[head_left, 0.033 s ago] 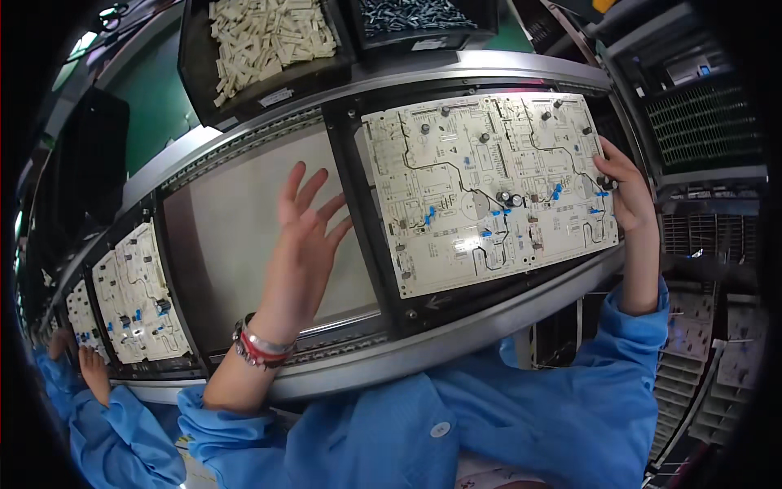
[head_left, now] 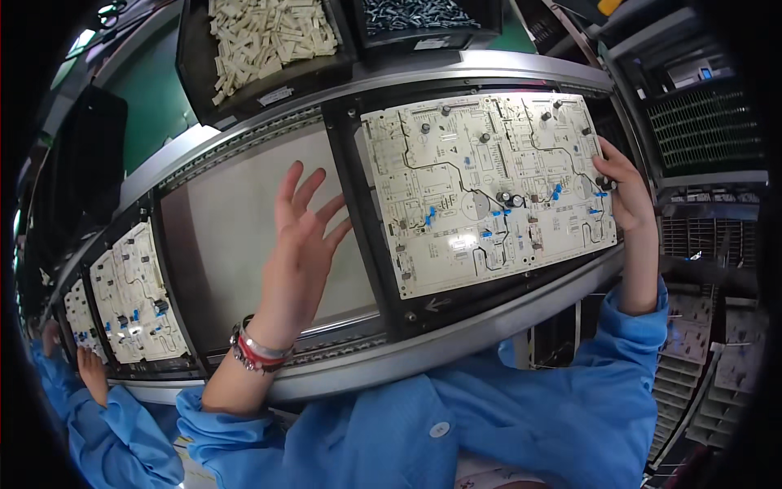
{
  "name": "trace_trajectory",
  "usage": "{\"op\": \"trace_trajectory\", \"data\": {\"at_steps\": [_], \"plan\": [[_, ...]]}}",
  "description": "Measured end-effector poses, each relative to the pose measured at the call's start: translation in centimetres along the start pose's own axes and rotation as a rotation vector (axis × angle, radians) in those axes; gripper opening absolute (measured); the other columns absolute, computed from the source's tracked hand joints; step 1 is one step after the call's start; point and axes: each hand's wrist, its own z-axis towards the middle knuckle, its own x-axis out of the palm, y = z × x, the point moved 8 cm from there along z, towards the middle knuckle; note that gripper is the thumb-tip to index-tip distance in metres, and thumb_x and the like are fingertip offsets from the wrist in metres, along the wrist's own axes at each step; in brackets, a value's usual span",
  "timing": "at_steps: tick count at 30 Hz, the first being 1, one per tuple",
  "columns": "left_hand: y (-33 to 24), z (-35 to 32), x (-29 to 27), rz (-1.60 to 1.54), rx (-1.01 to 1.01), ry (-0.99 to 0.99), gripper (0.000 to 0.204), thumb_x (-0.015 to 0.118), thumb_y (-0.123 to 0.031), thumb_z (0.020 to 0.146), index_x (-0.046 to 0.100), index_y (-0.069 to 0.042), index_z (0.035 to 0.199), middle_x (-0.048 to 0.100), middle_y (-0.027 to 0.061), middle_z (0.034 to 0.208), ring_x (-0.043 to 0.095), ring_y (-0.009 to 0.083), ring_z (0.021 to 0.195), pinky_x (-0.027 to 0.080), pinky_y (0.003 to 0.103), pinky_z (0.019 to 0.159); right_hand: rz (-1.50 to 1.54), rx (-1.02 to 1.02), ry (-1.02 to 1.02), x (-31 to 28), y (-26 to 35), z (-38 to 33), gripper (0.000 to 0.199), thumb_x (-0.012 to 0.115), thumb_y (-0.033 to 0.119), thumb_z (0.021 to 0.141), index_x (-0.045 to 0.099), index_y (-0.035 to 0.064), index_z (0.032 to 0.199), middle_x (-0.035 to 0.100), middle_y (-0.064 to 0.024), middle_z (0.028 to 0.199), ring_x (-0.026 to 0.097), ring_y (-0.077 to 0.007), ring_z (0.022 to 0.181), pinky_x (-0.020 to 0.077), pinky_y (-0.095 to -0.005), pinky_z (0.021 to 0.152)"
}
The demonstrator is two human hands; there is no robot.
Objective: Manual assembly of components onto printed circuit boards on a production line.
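Observation:
A white circuit board (head_left: 444, 179) with black cylindrical capacitors and small blue parts lies in a black carrier frame (head_left: 440, 306) on the conveyor line. Gripping the board's right edge is my right hand (head_left: 626, 183), its fingers on the top side beside a pair of black capacitors. My left hand (head_left: 305, 240), with bracelets (head_left: 259, 350) at the wrist, is raised left of the board, over a pale flat stretch of the line (head_left: 220, 236). Its fingers are spread and hold nothing. The fingertips come close to the carrier's left bar without visibly gripping it.
Beyond the metal rail (head_left: 489, 61) stand a black bin of cream-coloured connectors (head_left: 273, 41) and a bin of small dark parts (head_left: 419, 15). Further left on the line are more boards (head_left: 134, 297), near a co-worker's hand (head_left: 92, 375). Racks (head_left: 692, 326) stand at the right.

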Motion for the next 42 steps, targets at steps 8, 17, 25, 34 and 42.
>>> {"op": "trace_trajectory", "data": {"at_steps": [8,17,25,34,42], "plan": [[-2.2,-0.5,-0.1,0.210,0.145,-0.066,0.070,0.045,-0.036,0.092,0.015,-0.008,0.150,0.022,0.0173,0.150,0.033,0.0302,0.134,0.026,0.046,0.111,-0.086,0.044,0.039,0.1,0.4,1.4,0.051,0.055,0.008,0.092,0.039,-0.0044,0.138,0.058,-0.0150,0.125,0.060,-0.0193,0.111,0.0492,-0.0303,0.094],[-3.4,-0.7,0.8,0.363,0.276,-0.113,0.073,0.049,-0.036,0.089,0.020,-0.005,0.148,0.025,0.0181,0.150,0.033,0.0312,0.134,0.026,0.045,0.111,-0.549,-0.218,-0.282,2.2,1.6,-0.7,0.041,0.048,0.022,0.099,0.046,-0.0012,0.132,0.055,-0.0086,0.125,0.050,-0.0146,0.116,0.0349,-0.0275,0.101],[-4.2,-1.0,3.2,0.514,0.477,-0.001,0.073,0.056,-0.028,0.085,0.023,-0.003,0.146,0.025,0.0174,0.150,0.032,0.0312,0.135,0.026,0.045,0.110,-1.583,-0.430,-0.432,2.3,0.3,0.3,0.050,0.050,0.038,0.095,0.054,0.0019,0.129,0.043,-0.0168,0.131,0.036,-0.0370,0.119,0.0283,-0.0431,0.104],[-3.1,-2.8,9.2,1.079,0.477,0.518,0.041,0.061,-0.002,0.074,0.062,-0.003,0.115,0.052,0.0152,0.127,0.050,0.0343,0.118,0.043,0.038,0.098,-1.720,-0.624,-0.384,5.4,-0.2,0.1,0.051,0.048,0.038,0.095,0.051,0.0004,0.129,0.034,-0.0156,0.145,0.031,-0.0386,0.126,0.0268,-0.0483,0.105],[0.3,-4.4,9.2,1.616,0.355,0.750,0.058,0.075,-0.015,0.068,0.059,-0.008,0.123,0.046,0.0089,0.141,0.041,0.0337,0.131,0.039,0.044,0.105,-1.037,-0.707,0.463,11.7,0.7,-7.1,0.038,0.071,0.013,0.076,0.065,0.0058,0.113,0.058,-0.0094,0.128,0.050,-0.0286,0.123,0.0400,-0.0419,0.103]]}}
